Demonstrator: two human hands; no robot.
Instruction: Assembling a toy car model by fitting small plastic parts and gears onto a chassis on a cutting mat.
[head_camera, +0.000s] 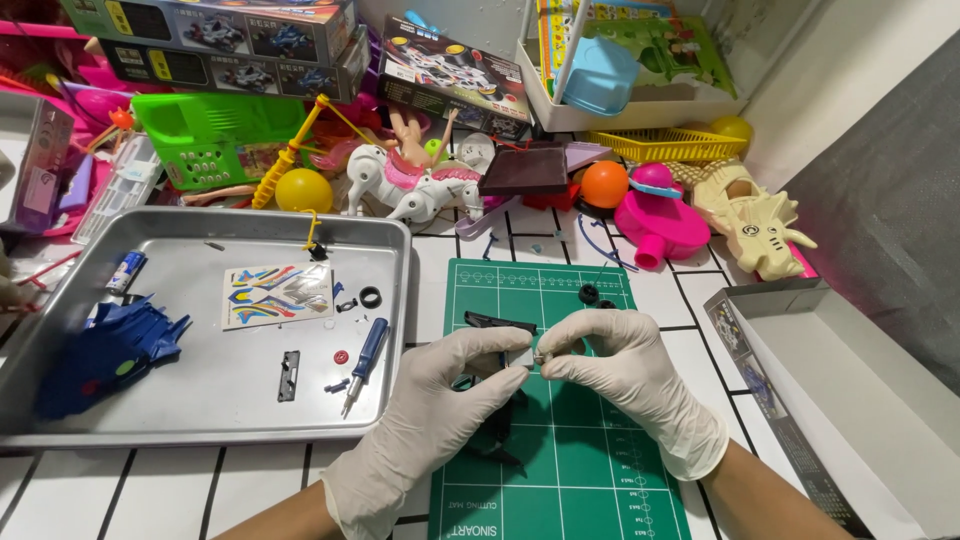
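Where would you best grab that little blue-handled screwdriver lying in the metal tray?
Probably by the blue handle of the screwdriver, from straight above. It lies flat on the tray with the handle as its thickest part and the thin shaft pointing toward the near rim. Small parts lie beside it, so pinch across the handle.

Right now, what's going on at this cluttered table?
A person in white gloves works over a green cutting mat. The left hand and right hand meet above it, pinching a small part between the fingertips, with a black plastic piece against the left hand. Beside the mat, a metal tray holds a blue-handled screwdriver, a sticker sheet and blue plastic parts.
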